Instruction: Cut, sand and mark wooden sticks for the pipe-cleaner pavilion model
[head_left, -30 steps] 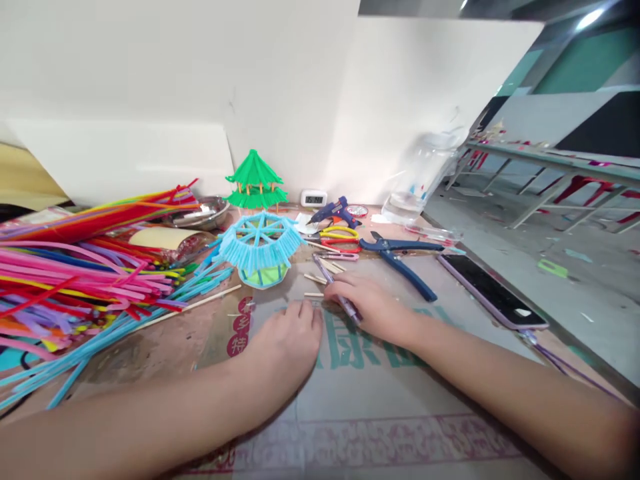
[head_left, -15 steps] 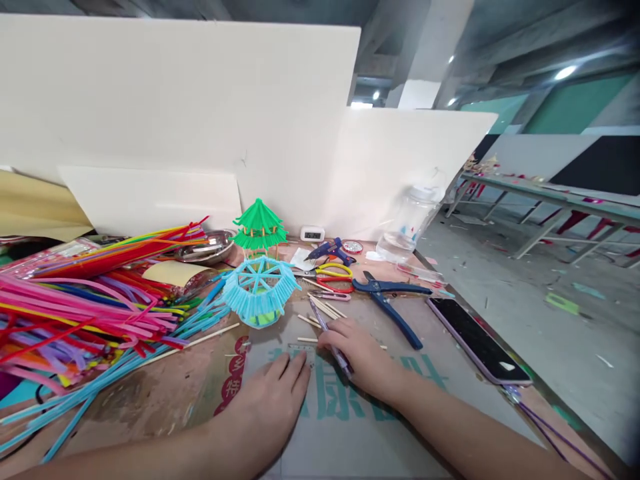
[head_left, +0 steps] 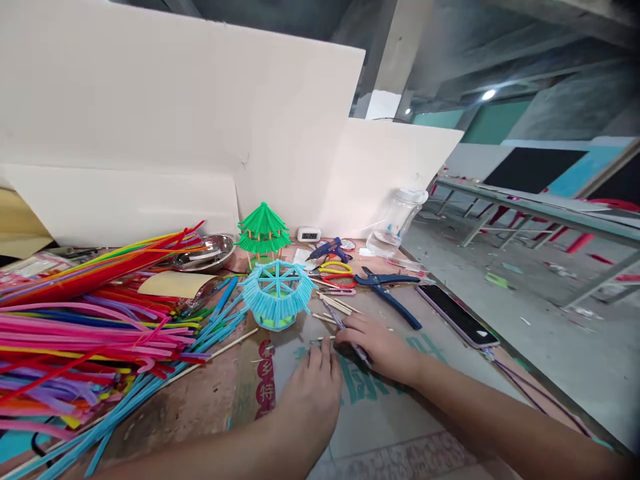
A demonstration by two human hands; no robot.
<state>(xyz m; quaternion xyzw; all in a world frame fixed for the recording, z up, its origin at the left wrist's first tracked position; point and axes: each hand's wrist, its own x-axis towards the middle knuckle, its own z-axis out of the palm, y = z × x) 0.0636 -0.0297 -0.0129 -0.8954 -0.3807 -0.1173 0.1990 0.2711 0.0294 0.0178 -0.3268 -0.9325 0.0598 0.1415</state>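
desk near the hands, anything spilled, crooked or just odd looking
Nothing is spilled or broken. The pipe cleaners sprawl in a loose heap, blue ones running off the near edge. Short wooden sticks lie scattered by the right hand, which holds a pen. The phone lies close to the table edge.

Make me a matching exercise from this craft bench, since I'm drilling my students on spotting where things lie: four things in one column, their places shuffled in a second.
Things:
1. green pipe-cleaner pagoda model
2. dark smartphone in a pale case
3. blue-handled pliers
4. pile of many-coloured pipe cleaners

Places:
A. spread over the left side of the bench
B. near the bench's right edge, right of the pliers
C. at the back, before the white board, behind the light blue pipe-cleaner roof
D. between the yellow-handled scissors and the phone

Pairs: 1-C, 2-B, 3-D, 4-A
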